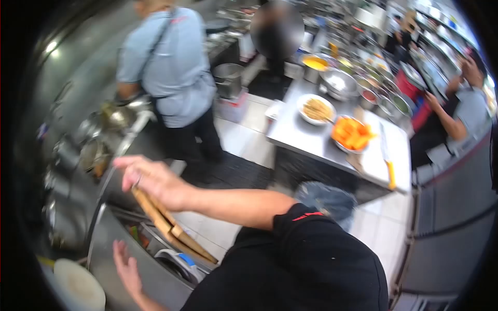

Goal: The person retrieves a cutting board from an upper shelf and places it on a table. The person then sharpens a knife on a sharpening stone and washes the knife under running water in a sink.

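My right hand (153, 181) is stretched out to the left, its fingers closed at the top end of a long, flat brown piece (174, 233). That piece looks like wood or cardboard and hangs slanting down toward my body; its exact kind is unclear. Below and to the left, my left hand (127, 267) is raised with the fingers apart, holding nothing, over a steel surface (106, 249). Under the brown piece, an open compartment shows a white container with a blue patch (179, 262) and other items I cannot make out.
A person in a grey shirt (176, 67) stands at the left counter. On the worktable (298, 135) are a bowl of orange pieces (353, 135), a bowl of yellowish food (316, 110) and a yellow-handled knife (390, 171). A bagged bin (327, 199) stands below. Another person (454, 119) is at right.
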### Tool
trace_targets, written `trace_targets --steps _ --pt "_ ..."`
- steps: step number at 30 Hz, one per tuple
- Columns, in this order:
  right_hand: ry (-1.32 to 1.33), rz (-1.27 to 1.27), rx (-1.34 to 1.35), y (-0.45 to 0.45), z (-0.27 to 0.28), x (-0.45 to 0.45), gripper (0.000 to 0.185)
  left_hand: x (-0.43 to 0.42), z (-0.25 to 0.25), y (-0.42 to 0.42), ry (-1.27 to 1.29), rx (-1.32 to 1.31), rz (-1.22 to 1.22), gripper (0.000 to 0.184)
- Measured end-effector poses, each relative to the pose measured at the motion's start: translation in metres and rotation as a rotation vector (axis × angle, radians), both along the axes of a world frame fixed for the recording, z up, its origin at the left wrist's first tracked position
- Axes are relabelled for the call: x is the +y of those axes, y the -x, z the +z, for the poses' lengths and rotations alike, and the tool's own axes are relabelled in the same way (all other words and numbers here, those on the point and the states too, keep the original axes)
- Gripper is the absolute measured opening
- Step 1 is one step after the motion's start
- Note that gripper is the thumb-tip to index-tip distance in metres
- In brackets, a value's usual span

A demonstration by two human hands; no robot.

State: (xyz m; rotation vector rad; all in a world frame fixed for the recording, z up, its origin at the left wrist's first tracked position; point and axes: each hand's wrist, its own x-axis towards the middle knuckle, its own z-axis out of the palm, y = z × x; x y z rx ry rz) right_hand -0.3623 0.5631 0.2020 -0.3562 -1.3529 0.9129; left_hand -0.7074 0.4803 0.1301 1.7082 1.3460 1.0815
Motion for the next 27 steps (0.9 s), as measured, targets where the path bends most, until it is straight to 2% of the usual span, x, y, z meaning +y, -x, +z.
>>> trace_targets --steps 1,3,5,6,7,9,11,14,15,16,17,18,19,20,21,22,24,26,27 --pt "0.090 0.045 0.039 -0.010 -0.011 -0.020 0.042 0.015 -0.034 -0.044 0.133 -0.233 -0.112 0.093" --pt "0.120 0.133 0.072 -0.051 -0.013 -0.063 0.047 0.027 -0.062 -0.119 0.177 -0.250 -0.263 0.108" --pt "0.138 0.183 0.090 -0.102 -0.013 -0.085 0.045 0.046 -0.095 -0.158 0.163 -0.285 -0.517 0.110" --pt "0.127 0.165 0.137 -0.123 -0.011 -0.094 0.045 0.029 -0.073 -0.201 0.224 -0.371 -0.547 0.100" --pt "0.112 0.150 0.184 -0.146 -0.008 -0.104 0.047 0.038 -0.088 -0.207 0.447 -0.161 -0.460 0.091" --pt "0.229 0.152 0.278 -0.202 0.002 -0.135 0.043 0.019 -0.088 -0.262 0.384 -0.233 -0.658 0.076" --pt "0.414 0.179 0.388 -0.263 -0.003 -0.153 0.037 -0.024 -0.089 -0.329 0.360 -0.402 -0.684 0.072" --pt "0.733 0.245 0.920 -0.331 -0.001 -0.238 0.041 -0.074 -0.110 -0.404 0.403 -0.517 -0.731 0.063" --pt "0.680 0.168 1.006 -0.355 -0.052 -0.257 0.046 -0.097 -0.108 -0.443 0.413 -0.528 -0.766 0.063" --pt "0.519 0.073 1.022 -0.388 -0.140 -0.264 0.051 -0.128 -0.096 -0.482 0.388 -0.577 -0.745 0.062" --pt "0.369 0.009 1.054 -0.419 -0.217 -0.289 0.056 -0.150 -0.095 -0.510 0.480 -0.622 -0.786 0.053" --pt "0.323 -0.054 1.096 -0.447 -0.257 -0.335 0.061 -0.165 -0.102 -0.534 0.551 -0.596 -0.812 0.049" --pt "0.695 -0.658 0.911 -0.456 -0.232 -0.395 0.070 -0.176 -0.109 -0.554 0.618 -0.561 -0.828 0.044" --pt "0.465 -0.075 0.992 -0.453 -0.194 -0.455 0.076 -0.190 -0.114 -0.577 0.647 -0.492 -0.822 0.038" --pt "0.510 -0.297 0.845 -0.456 -0.201 -0.497 0.079 -0.209 -0.107 -0.600 0.725 -0.459 -0.827 0.036" --pt "0.573 -0.650 0.478 -0.452 -0.178 -0.518 0.078 -0.225 -0.108 -0.623 0.783 -0.437 -0.849 0.036" --pt "0.763 -1.124 0.124 -0.450 -0.155 -0.561 0.057 -0.259 -0.111 -0.661 0.851 -0.386 -0.938 0.037" --pt "0.996 -1.226 0.250 -0.450 -0.151 -0.601 0.054 -0.281 -0.117 -0.688 0.811 -0.299 -1.080 0.043" --pt "0.959 -1.136 0.415 -0.449 -0.157 -0.623 0.053 -0.284 -0.122 -0.696 0.768 -0.238 -1.150 0.047"
